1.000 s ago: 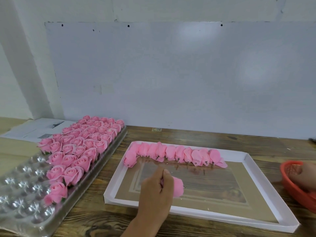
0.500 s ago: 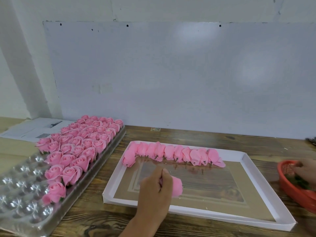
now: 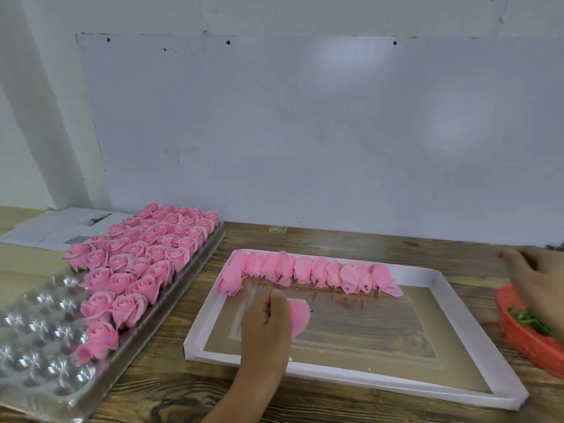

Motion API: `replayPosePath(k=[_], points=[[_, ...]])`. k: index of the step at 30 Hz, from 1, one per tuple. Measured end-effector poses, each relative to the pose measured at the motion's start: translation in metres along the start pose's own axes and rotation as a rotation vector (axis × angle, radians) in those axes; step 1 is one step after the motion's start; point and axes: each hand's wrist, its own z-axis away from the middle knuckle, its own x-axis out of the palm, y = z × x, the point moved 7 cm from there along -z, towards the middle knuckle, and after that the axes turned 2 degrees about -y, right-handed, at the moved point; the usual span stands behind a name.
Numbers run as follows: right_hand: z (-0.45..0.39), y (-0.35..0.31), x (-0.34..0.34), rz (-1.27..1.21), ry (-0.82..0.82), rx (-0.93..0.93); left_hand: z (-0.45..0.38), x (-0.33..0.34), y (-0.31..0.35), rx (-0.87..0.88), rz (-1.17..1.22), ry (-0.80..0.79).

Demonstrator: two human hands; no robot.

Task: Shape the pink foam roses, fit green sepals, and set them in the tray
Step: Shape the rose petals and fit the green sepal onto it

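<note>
— Rosebud [image 3: 298, 316] of pink foam, where is it?
— Gripped in the left hand [image 3: 265, 328], whose fingers curl round it above the white-rimmed cardboard tray [image 3: 476, 319] on the wooden table [image 3: 351, 239].
— And the right hand [image 3: 532, 274]?
— Blurred at the right edge, over a red basket [image 3: 525, 337] holding green sepals [image 3: 531, 319]; whether it grasps anything, I cannot tell.
— What else?
— A row of unshaped pink buds [image 3: 308, 271] lies along the cardboard tray's far side. To the left, a clear plastic tray [image 3: 39, 315] holds finished roses [image 3: 143, 254] in its far cups. Printed papers [image 3: 61, 227] lie behind it.
</note>
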Motion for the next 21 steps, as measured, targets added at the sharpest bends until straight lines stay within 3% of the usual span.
replayPosePath(k=[5,12,16,21], points=[[0.061,-0.089,0.042,-0.396,-0.084,-0.061,-0.002,0.0,-0.001,-0.043,0.06,-0.004],[0.123,-0.142,0.128,-0.887,-0.522,0.021,-0.002,0.002,0.0,-0.047,0.065,0.005],[0.138,-0.138,0.141,-1.012,-0.512,0.068,-0.001,0.002,0.002,-0.092,0.073,-0.008],[0.156,-0.141,0.134,-1.067,-0.456,-0.084,0.001,0.007,-0.009,-0.286,0.153,-0.048]])
